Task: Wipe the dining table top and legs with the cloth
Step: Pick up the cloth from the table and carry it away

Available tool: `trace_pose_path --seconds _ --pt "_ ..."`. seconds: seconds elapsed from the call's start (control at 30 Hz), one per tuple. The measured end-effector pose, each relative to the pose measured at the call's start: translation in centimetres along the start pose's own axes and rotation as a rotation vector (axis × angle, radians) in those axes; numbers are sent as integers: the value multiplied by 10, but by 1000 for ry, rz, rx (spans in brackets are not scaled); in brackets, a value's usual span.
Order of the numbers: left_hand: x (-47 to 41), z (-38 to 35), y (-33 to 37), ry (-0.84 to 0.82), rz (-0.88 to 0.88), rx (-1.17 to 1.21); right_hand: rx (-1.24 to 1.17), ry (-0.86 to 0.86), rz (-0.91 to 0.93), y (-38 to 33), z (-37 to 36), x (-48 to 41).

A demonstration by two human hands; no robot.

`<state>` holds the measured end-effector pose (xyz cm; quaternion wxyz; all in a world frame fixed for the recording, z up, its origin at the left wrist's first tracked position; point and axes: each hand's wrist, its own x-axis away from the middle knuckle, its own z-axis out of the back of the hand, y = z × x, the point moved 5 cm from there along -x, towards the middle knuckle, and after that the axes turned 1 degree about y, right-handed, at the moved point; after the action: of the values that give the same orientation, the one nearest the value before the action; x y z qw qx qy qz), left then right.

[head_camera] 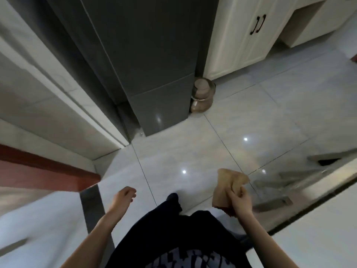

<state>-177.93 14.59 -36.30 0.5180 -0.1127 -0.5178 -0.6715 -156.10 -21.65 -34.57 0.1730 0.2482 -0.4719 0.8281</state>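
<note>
A tan cloth point(230, 182) is gripped in the right hand point(238, 200), bunched between the curled fingers and the thumb. One part of it stands up above the fist and another hangs below it. The cloth is held in the air above the floor and touches no surface. The left hand point(123, 196) is held low on the other side of the body. Its fingers are loosely curled and nothing is held in it.

Dark clothing point(183, 238) is seen between the two forearms, with a pale pattern at the bottom edge. A glossy pale tiled floor point(193, 147) is spread beneath the hands, and small points of light are reflected in it.

A pale surface with a dark edge point(318, 219) is seen at the lower right, near the right forearm (whether this is the dining table cannot be told, as that part is blurred). A red-brown ledge point(38, 171) is seen at the left.

Further off, a tall dark grey appliance point(150, 64) is stood on the floor. A glass jar point(202, 95) with brownish contents is set just beside its base. White cabinets point(241, 39) with black handles point(257, 24) are seen behind the jar.
</note>
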Motion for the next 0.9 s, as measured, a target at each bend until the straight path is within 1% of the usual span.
trace_pose_path --seconds 0.07,0.17,0.27,0.33,0.43,0.53,0.63,0.8,0.9 --pt "-26 1 41 -47 -53 -41 4 52 9 -17 2 -10" --pt "-61 -8 96 -130 -107 -98 32 169 -10 -22 12 -33" --pt "-93 -28 150 -169 -155 -152 -31 268 -88 -30 24 -50" --pt "-113 -45 189 -201 -182 -148 -95 320 -150 -32 32 -67" --pt "-147 -66 239 -231 -199 -158 -169 381 -238 -36 39 -104" --pt "-181 -81 286 -229 -179 -158 -171 378 -263 -47 44 -157" --pt "-213 -93 330 -197 -158 -179 -144 342 -262 -100 59 -200" --pt "-249 -120 408 -197 -191 -278 -199 356 -220 -188 91 -279" --pt "-270 -139 450 -201 -173 -281 -229 383 -211 -226 107 -322"
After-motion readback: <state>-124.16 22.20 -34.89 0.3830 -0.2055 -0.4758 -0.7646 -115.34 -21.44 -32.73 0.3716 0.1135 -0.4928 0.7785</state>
